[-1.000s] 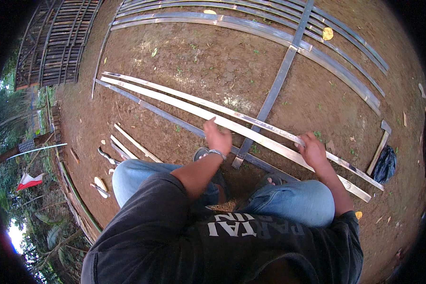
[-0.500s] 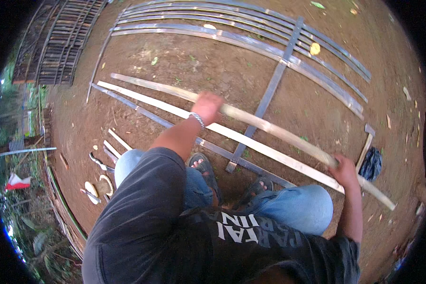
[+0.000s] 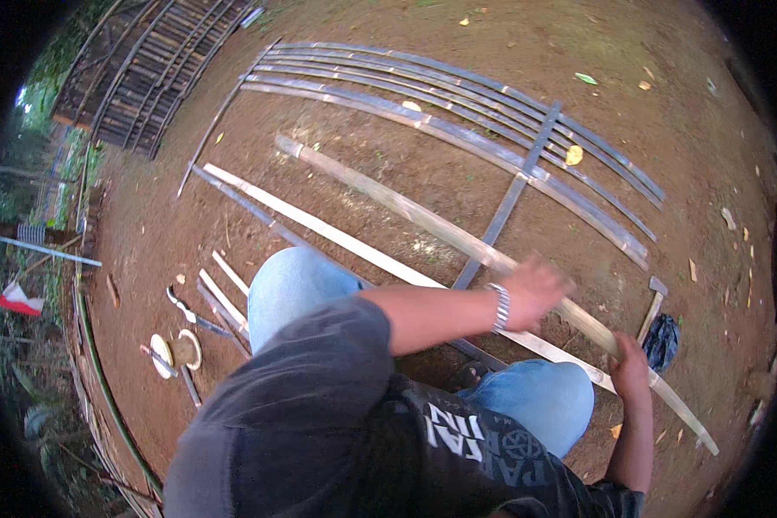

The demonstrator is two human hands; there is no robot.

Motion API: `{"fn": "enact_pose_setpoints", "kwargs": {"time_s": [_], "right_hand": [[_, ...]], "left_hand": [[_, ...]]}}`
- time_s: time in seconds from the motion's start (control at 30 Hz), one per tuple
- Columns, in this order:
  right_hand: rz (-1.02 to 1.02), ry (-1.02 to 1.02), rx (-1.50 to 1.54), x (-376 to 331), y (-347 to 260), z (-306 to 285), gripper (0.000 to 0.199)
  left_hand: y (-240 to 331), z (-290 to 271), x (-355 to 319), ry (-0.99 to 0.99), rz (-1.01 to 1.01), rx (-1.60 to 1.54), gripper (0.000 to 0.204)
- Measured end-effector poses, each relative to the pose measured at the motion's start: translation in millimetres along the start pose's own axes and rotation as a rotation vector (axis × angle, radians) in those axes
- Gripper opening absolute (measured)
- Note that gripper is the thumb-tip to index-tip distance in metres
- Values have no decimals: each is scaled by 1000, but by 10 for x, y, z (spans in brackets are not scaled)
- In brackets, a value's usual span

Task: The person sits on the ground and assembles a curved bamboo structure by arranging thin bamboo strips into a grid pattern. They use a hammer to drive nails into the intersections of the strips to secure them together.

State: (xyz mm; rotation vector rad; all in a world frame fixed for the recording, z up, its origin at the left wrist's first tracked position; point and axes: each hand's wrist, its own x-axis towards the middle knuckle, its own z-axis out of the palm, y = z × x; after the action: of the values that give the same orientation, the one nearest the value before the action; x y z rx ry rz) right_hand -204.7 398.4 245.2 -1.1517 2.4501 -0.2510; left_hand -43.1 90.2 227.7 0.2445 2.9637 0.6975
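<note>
the person crouches on bare earth (image 3: 388, 198), both hands on a long split bamboo slat (image 3: 423, 217). the left hand (image 3: 531, 292) rests over the slat past its middle, fingers blurred, so whether it is clamped or only laid on cannot be told. the right hand (image 3: 632, 369) is wrapped round the same slat nearer the near end. the slat runs from the upper left down to the lower right, its far end near the ground and well apart from the hands. a paler, flatter strip (image 3: 319, 235) lies beside it, under the left forearm. judgement: the slat is light for its length, stiff along the grain yet springy, likely to sag and whip at the far end; its edges may be sharp and splintery. a spread two-hand hold with palms on the rounded back suits it better than a grip at one end. laid slats (image 3: 457, 104) with a crosspiece (image 3: 508, 200) lie beyond; a hammer (image 3: 652, 304) and a dark bag (image 3: 662, 341) lie to the right, small tools (image 3: 177, 341) to the left.
</note>
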Motion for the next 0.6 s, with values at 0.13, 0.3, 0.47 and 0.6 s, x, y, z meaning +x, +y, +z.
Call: {"fn": "enact_pose_setpoints", "kwargs": {"time_s": [0.13, 0.3, 0.47, 0.6], "right_hand": [[207, 69, -105, -797, 668, -226, 56], [468, -23, -230, -1534, 1009, -228, 51], [658, -70, -410, -2395, 1187, -66, 44], [827, -173, -461, -3179, 1606, -49, 39]], "left_hand": [[-554, -163, -321, 243, -160, 281, 82], [-650, 151, 97, -37, -4, 129, 48], [-17, 501, 484, 104, 179, -9, 65], [37, 756, 282, 407, 60, -190, 81]]}}
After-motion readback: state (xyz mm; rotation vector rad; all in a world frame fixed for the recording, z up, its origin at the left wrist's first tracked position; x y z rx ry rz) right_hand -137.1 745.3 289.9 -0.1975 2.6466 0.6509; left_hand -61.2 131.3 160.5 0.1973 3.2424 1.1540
